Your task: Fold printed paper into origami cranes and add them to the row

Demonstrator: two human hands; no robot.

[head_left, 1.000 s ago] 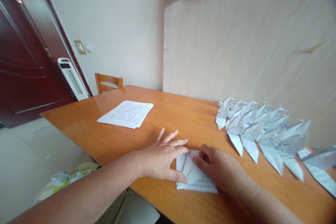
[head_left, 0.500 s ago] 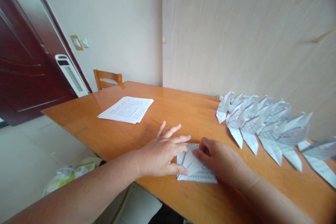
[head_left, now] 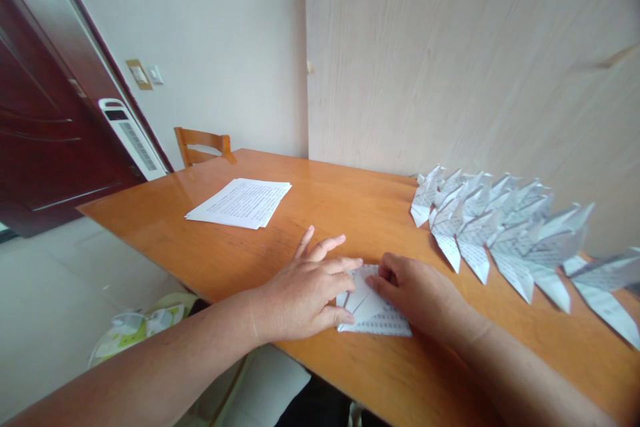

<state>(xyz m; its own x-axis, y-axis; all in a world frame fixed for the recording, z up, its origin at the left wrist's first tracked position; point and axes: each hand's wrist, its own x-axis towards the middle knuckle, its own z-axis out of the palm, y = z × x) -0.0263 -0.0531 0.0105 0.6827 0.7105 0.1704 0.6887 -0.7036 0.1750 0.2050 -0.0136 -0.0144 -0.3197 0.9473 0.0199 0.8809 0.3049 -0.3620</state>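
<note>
A printed sheet of paper, folded into a small flat piece with creased flaps, lies on the table between my hands. My left hand rests over its left side, fingers spread, with the thumb and some fingertips touching the paper. On its upper right side, my right hand is closed, thumb against curled index finger, at a flap of the paper. The fingertips of the right hand are partly hidden, as is the paper's right edge beneath it.
Several folded paper pieces stand in rows on the right of the wooden table. A stack of printed sheets lies at the left. Behind the table are a wooden chair and a panel wall. A bag sits below the left edge.
The view has tilted slightly downward, so the table and paper sit a little higher or shifted in the picture. Both hands stay on the paper in nearly the same pose.
</note>
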